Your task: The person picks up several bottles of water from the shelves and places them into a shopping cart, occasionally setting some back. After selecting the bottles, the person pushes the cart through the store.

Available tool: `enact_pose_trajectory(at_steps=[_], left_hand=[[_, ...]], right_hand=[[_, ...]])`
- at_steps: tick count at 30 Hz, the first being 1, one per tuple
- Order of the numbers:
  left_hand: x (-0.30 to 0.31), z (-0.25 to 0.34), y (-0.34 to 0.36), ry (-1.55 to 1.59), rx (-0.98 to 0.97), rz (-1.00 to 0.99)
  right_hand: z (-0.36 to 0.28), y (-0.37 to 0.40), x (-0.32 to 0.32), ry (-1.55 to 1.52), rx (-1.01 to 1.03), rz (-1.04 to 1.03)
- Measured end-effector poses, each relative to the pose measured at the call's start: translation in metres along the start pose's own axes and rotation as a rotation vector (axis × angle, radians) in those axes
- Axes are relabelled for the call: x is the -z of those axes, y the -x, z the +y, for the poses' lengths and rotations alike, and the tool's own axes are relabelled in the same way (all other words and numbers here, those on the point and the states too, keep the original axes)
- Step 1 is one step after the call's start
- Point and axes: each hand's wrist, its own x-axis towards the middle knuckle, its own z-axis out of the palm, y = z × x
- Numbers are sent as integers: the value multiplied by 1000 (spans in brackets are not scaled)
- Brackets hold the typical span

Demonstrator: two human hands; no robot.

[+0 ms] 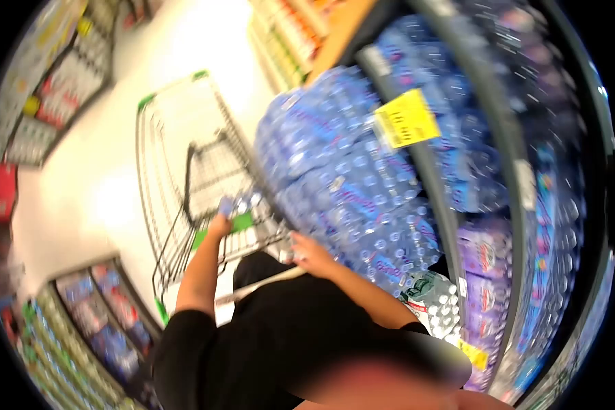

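Note:
A wire shopping cart [145,198] with green corner pieces stands in front of me. My left hand [219,225] is closed over the cart's near part, around what looks like a small clear bottle [225,204] with a bluish top. Beside it, more clear bottles [247,201] lie in the cart. My right hand [310,254] is at the cart's near right corner, its fingers curled at the edge; blur hides the exact grip. Close to its right rise stacked packs of blue water bottles [348,198] in shrink wrap.
Shelves on the right hold purple bottle packs [485,256] and more blue ones, with a yellow price tag [408,118] on an edge. A green-wrapped bottle pack [434,301] sits low by my right arm. Goods displays [96,307] line the left; pale floor [96,164] runs between.

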Motion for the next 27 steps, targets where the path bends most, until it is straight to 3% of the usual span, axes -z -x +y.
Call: enact_pose_trajectory(at_steps=[3,5,7,8,9,10,11,13,15,16,17,19,21,24,27], left_hand=[[14,3,14,115,-206,-168],[35,25,36,109,-272,-364],[84,109,113,17,-152,-427],[72,110,129,176,-325,-327],[86,133,144,24,-175,-378],[68,109,127,-44,-84,-389],[58,102,129,20,-194,-344],[61,122,158,60,-150,-242],[71,145,183,12,-178,-194],[74,155,194,-76,-236,-127],[74,156,198,-115,-300,-66],[84,174,209,-242,-275,-58],[83,179,211,-342,-152,88],[88,190,223,-149,-213,267],[102,225,254,-103,-125,327]], right_hand=[[13,-1,9,117,127,-132],[7,3,34,115,222,-74],[4,7,79,184,311,-3],[-1,14,108,250,322,88],[1,17,138,272,394,229],[-12,27,181,268,366,309],[-26,39,221,303,366,471],[-71,77,310,446,363,744],[-100,116,388,737,448,1170],[-121,141,417,827,348,1313],[-133,159,446,895,413,1499],[-152,187,481,1082,226,1767],[-159,197,506,1234,127,1870],[-130,205,547,1384,-29,1881],[-94,211,573,1287,-259,1840]])
